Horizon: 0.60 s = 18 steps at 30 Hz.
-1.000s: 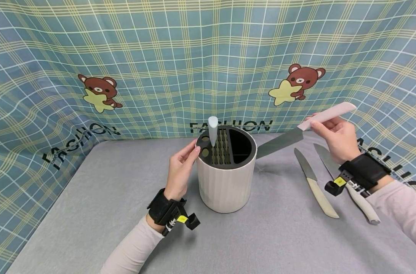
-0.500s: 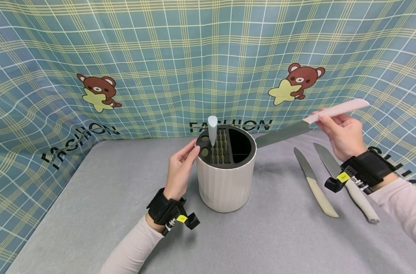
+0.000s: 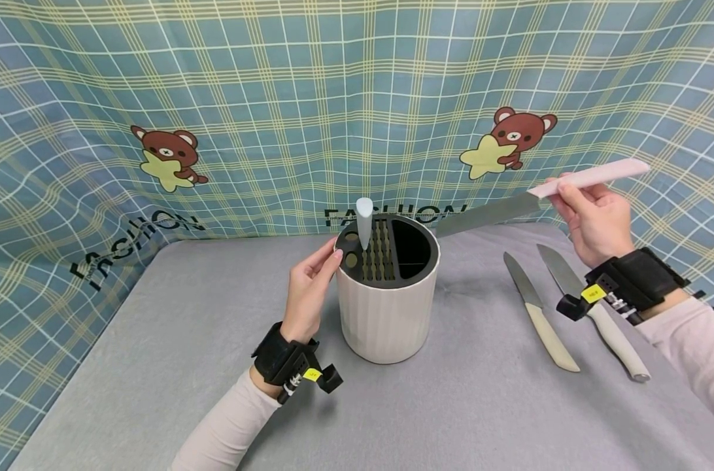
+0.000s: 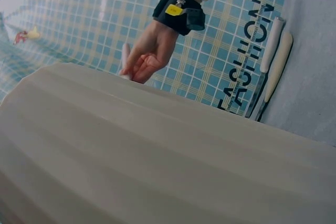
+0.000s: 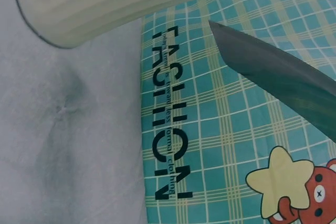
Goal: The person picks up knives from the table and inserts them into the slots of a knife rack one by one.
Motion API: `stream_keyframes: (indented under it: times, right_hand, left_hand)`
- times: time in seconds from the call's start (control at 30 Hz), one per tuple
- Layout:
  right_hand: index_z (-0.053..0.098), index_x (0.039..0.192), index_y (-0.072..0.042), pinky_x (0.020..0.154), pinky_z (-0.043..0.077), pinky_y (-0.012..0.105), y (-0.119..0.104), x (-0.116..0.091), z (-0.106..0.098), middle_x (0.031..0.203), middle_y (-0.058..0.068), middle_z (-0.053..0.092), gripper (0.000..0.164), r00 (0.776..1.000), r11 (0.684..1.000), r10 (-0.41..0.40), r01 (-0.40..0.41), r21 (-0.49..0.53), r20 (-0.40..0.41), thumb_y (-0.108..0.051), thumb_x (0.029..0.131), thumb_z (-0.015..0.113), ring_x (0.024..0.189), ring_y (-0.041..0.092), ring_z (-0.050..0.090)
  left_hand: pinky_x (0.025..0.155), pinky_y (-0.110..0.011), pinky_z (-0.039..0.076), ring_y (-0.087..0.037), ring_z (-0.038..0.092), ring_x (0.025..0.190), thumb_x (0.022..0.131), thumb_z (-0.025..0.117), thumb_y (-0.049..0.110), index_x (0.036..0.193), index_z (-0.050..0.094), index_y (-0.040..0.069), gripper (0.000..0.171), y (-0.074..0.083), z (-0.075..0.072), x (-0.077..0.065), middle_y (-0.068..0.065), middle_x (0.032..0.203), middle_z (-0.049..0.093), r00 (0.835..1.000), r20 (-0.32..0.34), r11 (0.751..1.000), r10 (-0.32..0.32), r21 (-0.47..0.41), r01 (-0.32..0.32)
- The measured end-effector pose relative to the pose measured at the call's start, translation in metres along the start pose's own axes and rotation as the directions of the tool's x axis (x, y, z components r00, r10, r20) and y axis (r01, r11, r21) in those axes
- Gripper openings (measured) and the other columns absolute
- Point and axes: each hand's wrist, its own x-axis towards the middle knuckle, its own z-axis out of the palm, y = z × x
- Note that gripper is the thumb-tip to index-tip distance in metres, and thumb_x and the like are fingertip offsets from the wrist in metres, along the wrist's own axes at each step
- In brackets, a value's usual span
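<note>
A cream ribbed knife holder (image 3: 386, 320) with a black slotted top stands mid-table; its wall (image 4: 157, 150) fills most of the left wrist view. My left hand (image 3: 306, 294) touches its left rim with thumb and fingertips, fingers fairly straight. Out to the right, my right hand (image 3: 601, 219) pinches a knife (image 3: 604, 174) by its pink handle, near the blade. The broad dark blade (image 5: 283, 74) points left and slightly down, its tip beside the holder's upper right edge in the head view. A pale blue handle (image 3: 365, 222) sticks up from the slots, its lower part hidden.
Two more knives lie on the grey cloth at the right, one with a cream handle (image 3: 551, 337), one with an off-white handle (image 3: 620, 347). The holder's right half has a deep black compartment (image 3: 412, 248). A checked curtain (image 3: 274, 98) hangs behind.
My right hand has moved right and a little up with the pink-handled knife, its blade now closer to level and showing beyond the holder's rim. My left hand has stayed at the holder.
</note>
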Motion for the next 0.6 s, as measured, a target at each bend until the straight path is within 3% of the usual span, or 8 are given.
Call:
stream_keyframes:
  times: [0.6]
  right_hand:
    - [0.059,0.105,0.020,0.096,0.053,0.036,-0.002,0.009,0.015,0.099,0.026,0.064,0.017,1.000,0.990,-0.003,0.005,0.138,-0.013,0.019,0.090,0.051,0.100,0.033,0.068]
  left_hand:
    - [0.111,-0.025,0.042,-0.017,0.047,0.133,0.100,0.056,0.019,0.143,0.048,0.006,0.045,0.001,0.000,-0.001,-0.007,0.148,0.046,1.000,0.008,1.000,0.002,-0.012,-0.001]
